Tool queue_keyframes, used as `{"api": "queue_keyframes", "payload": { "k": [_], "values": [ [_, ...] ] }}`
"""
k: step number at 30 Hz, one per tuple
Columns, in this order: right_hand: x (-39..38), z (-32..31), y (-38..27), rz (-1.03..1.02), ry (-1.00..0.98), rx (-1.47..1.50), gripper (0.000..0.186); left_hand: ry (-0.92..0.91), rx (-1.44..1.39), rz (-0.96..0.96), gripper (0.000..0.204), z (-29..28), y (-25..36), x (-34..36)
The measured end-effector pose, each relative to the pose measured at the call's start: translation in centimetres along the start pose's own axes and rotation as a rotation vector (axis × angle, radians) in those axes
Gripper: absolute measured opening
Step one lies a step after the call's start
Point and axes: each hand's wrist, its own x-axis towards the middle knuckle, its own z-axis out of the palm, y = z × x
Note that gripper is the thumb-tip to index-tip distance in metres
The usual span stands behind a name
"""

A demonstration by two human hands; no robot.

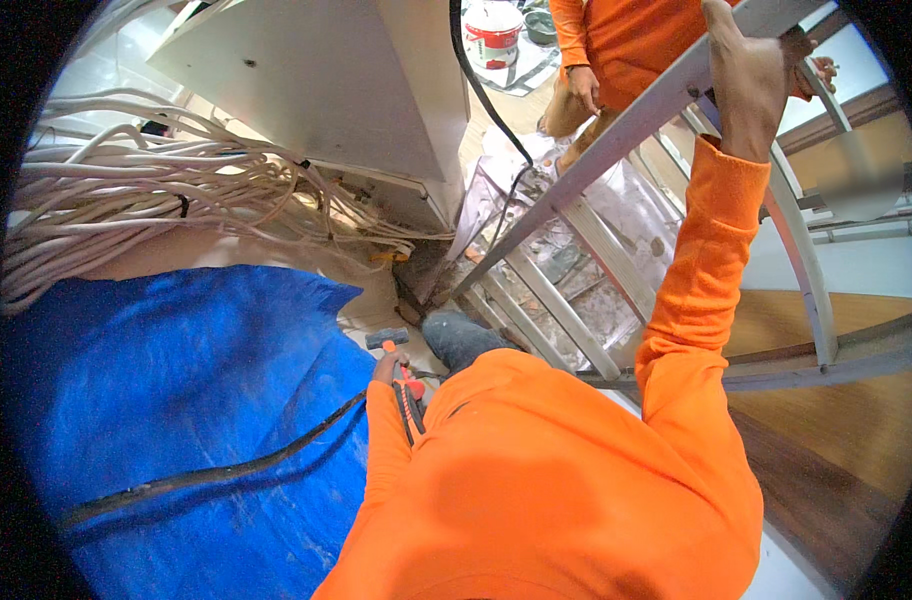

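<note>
Your left hand (388, 366) hangs low at your left hip, clenched around the orange-and-black handle of a small hammer with a dark metal head (388, 339). The hammer's long axis runs roughly up and down in the picture: the head points away from you, toward the floor ahead, and the handle runs back along your orange sleeve.

Your right hand (751, 75) is raised high and well apart from the left, at full reach up and to your right. It is closed over the slanting grey metal rail of a stepladder (616, 135), gripping it from above. The ladder's rungs descend below and between your two arms, toward a plastic-covered patch of floor.

The hammer belongs wholly to the left hand; the right is far from it and occupied with the rail.

To your left, a crumpled blue plastic tarpaulin (176, 400) covers the floor, with a dark cable (226, 470) lying across it. Beyond it sits a thick bundle of white cables (146, 190) beside a white cabinet (326, 80). Another person in an orange top (626, 35) stands beyond the ladder, near a white paint bucket with a red band (493, 32).
</note>
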Motion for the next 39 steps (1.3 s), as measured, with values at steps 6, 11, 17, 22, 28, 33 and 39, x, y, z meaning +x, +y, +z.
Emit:
{"api": "queue_keyframes", "payload": {
  "k": [6, 11, 17, 22, 28, 33, 39],
  "values": [
    [-1.0, -0.1, -1.8, -0.061, 0.116, 0.07, 0.025, -0.002, 0.066, 0.018, 0.015, 0.7, -1.2, -1.2],
    [-1.6, -0.1, -2.1, 0.085, 0.124, -0.052, 0.05, 0.083, -0.038, 0.065, 0.012, 4.1, -0.2, -3.6],
    [-0.6, -0.4, 0.6, -0.074, 0.063, -0.07, 0.066, 0.123, -0.419, -0.018, 0.011, 10.3, 2.3, -10.1],
    [0.2, -0.7, 1.3, 0.033, -0.011, -0.025, 0.093, 0.022, -0.478, 0.078, 0.01, 14.0, 6.2, -17.8],
    [0.0, -2.1, -2.1, 0.246, -0.156, 0.261, 0.082, -0.032, -0.553, 0.259, 0.013, 15.6, 8.4, -22.1],
    [0.1, -1.9, -1.8, 0.277, -0.195, 0.224, 0.082, -0.018, -0.422, 0.239, 0.017, 15.5, 8.4, -21.7],
    [0.2, -3.2, -0.2, 0.173, -0.346, 0.029, 0.086, -0.014, -0.555, 0.161, 0.013, 14.8, 7.1, -20.3]
  ]
}}
